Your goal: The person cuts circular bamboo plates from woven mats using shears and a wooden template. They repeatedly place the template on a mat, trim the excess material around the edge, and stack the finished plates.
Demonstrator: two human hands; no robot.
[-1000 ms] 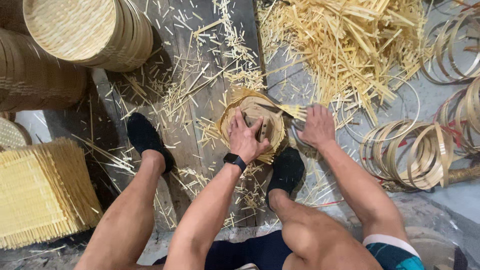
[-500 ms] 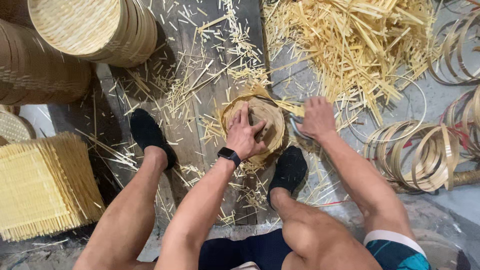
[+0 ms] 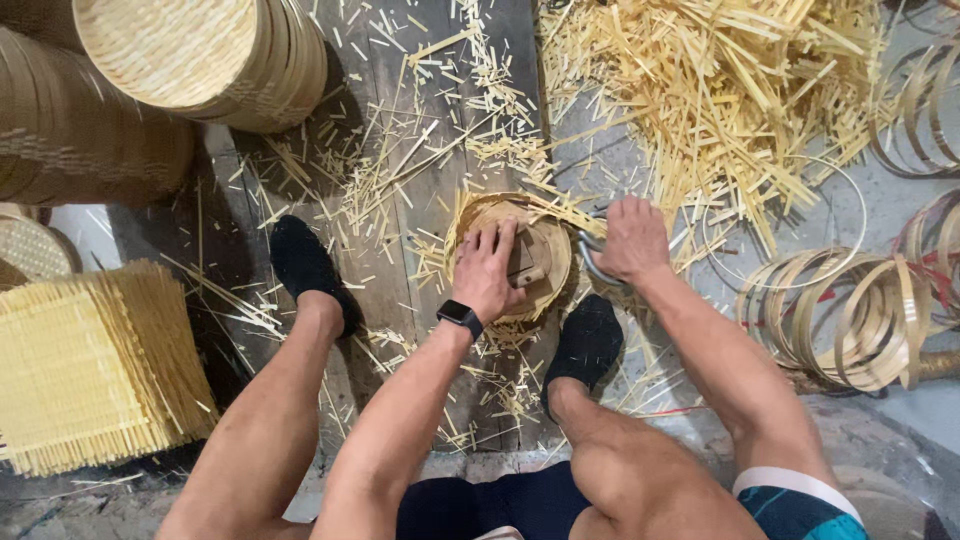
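Round bamboo basket (image 3: 545,240) pressed flat on wooden board (image 3: 430,190) by spread left hand (image 3: 490,268). Metal tool (image 3: 590,262) gripped by closed right hand (image 3: 630,238) at basket rim. Long strips left sticking out, trimming judged partly done.

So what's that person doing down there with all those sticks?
A person sits low over a wooden board on the floor. The left hand presses flat on a small round woven bamboo basket. The right hand grips a metal tool at the basket's edge. Loose bamboo strips are piled beyond, bamboo hoops lie to the right, and finished baskets are stacked at upper left.
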